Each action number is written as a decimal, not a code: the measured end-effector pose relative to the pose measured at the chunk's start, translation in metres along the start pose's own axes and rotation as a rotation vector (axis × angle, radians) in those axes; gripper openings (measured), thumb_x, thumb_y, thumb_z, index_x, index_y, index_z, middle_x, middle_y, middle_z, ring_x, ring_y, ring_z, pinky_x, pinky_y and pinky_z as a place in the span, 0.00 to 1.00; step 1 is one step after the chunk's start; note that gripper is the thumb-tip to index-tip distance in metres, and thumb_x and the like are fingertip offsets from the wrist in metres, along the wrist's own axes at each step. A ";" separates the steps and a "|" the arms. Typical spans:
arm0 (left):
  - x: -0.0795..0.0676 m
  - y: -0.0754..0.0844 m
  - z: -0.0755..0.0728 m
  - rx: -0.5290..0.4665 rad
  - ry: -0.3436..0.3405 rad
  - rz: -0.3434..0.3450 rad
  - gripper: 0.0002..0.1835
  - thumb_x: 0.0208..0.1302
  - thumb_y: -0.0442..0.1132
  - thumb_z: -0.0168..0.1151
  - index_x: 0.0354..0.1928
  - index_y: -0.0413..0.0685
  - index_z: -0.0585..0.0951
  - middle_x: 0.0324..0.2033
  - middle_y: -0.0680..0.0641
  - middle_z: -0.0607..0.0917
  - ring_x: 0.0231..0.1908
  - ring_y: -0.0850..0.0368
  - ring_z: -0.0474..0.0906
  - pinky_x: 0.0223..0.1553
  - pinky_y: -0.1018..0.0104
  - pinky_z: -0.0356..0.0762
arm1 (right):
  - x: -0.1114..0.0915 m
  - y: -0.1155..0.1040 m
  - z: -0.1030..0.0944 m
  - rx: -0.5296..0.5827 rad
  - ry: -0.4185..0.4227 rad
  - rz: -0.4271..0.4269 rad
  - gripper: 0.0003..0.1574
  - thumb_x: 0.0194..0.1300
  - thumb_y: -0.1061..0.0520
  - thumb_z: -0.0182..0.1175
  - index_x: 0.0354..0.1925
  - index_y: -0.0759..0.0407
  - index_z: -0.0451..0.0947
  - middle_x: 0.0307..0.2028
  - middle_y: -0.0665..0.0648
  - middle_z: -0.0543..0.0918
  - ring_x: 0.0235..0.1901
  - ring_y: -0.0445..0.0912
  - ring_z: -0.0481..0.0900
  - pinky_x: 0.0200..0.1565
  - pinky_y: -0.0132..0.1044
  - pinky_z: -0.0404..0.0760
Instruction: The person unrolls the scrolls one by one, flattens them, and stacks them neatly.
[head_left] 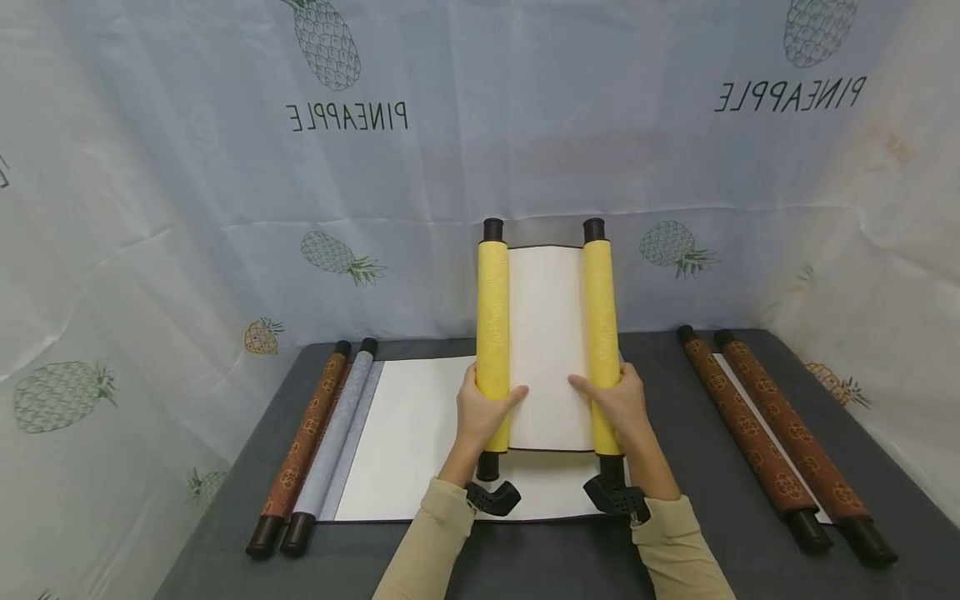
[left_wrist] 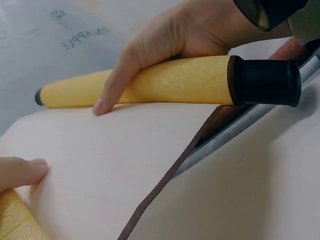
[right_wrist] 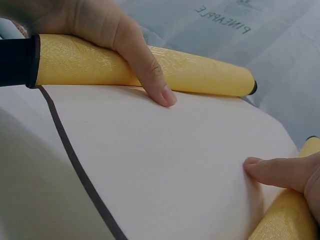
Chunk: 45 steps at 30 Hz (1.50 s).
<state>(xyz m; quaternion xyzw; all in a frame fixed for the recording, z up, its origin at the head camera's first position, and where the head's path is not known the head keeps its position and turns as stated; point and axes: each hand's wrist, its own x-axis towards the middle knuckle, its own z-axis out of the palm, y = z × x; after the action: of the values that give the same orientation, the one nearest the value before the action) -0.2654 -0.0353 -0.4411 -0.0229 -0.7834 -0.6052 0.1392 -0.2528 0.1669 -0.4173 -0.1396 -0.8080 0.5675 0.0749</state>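
A yellow scroll (head_left: pixel 492 308) with black end knobs is held up in both hands, partly unrolled. Its blank white sheet (head_left: pixel 546 350), edged in dark brown, spans the two rolls. My left hand (head_left: pixel 483 408) grips the left roll, thumb lying over onto the white face, as the left wrist view shows on the yellow roll (left_wrist: pixel 175 80). On the other side my right hand (head_left: pixel 618 404) grips the right roll (head_left: pixel 602 317), its thumb (right_wrist: pixel 162 95) likewise on the sheet. Below the scroll lies a wide white sheet (head_left: pixel 405 425) with a blue-grey roll (head_left: pixel 337 433) at its left end.
Left of the blue-grey roll lies a brown patterned roll (head_left: pixel 303 442) with black knobs. Two more brown rolls (head_left: pixel 750 425) lie at the right of the dark table (head_left: pixel 525 558), a white strip between them. A pale pineapple-print curtain (head_left: pixel 525 150) hangs behind and at the sides.
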 end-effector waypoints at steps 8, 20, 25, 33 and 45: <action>0.001 0.000 -0.001 -0.012 -0.017 -0.001 0.38 0.48 0.45 0.74 0.59 0.38 0.69 0.38 0.40 0.79 0.32 0.56 0.73 0.34 0.67 0.72 | 0.001 -0.001 -0.004 0.006 -0.009 0.001 0.43 0.57 0.47 0.68 0.59 0.68 0.58 0.40 0.58 0.70 0.31 0.43 0.70 0.31 0.33 0.71; 0.008 -0.001 -0.010 0.006 -0.030 -0.013 0.31 0.52 0.40 0.67 0.58 0.39 0.69 0.40 0.36 0.81 0.33 0.52 0.76 0.32 0.66 0.73 | 0.006 0.004 -0.012 0.015 -0.010 -0.072 0.31 0.62 0.53 0.62 0.56 0.65 0.62 0.35 0.55 0.70 0.29 0.43 0.70 0.32 0.34 0.71; 0.009 0.001 -0.018 -0.004 -0.058 -0.031 0.27 0.56 0.40 0.66 0.56 0.38 0.71 0.41 0.36 0.80 0.34 0.53 0.75 0.34 0.67 0.71 | 0.006 0.004 -0.015 0.017 -0.001 -0.040 0.31 0.63 0.51 0.62 0.58 0.65 0.66 0.37 0.55 0.71 0.30 0.43 0.70 0.33 0.34 0.71; 0.013 0.001 -0.031 -0.003 -0.117 -0.044 0.23 0.57 0.43 0.67 0.49 0.35 0.75 0.38 0.37 0.80 0.31 0.54 0.75 0.33 0.67 0.74 | 0.003 0.001 -0.021 0.019 0.067 -0.058 0.32 0.59 0.51 0.67 0.57 0.64 0.72 0.38 0.55 0.76 0.29 0.40 0.72 0.32 0.32 0.74; 0.019 -0.004 -0.035 -0.041 -0.130 -0.062 0.34 0.65 0.36 0.55 0.70 0.37 0.56 0.51 0.34 0.75 0.42 0.49 0.74 0.41 0.64 0.71 | -0.003 -0.008 -0.029 -0.011 -0.071 -0.032 0.38 0.70 0.51 0.54 0.72 0.63 0.54 0.60 0.69 0.71 0.42 0.47 0.75 0.40 0.34 0.73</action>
<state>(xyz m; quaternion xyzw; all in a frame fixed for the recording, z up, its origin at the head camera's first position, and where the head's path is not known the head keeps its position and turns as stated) -0.2776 -0.0721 -0.4327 -0.0407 -0.7786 -0.6225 0.0684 -0.2432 0.1895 -0.3995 -0.1071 -0.8155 0.5662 0.0545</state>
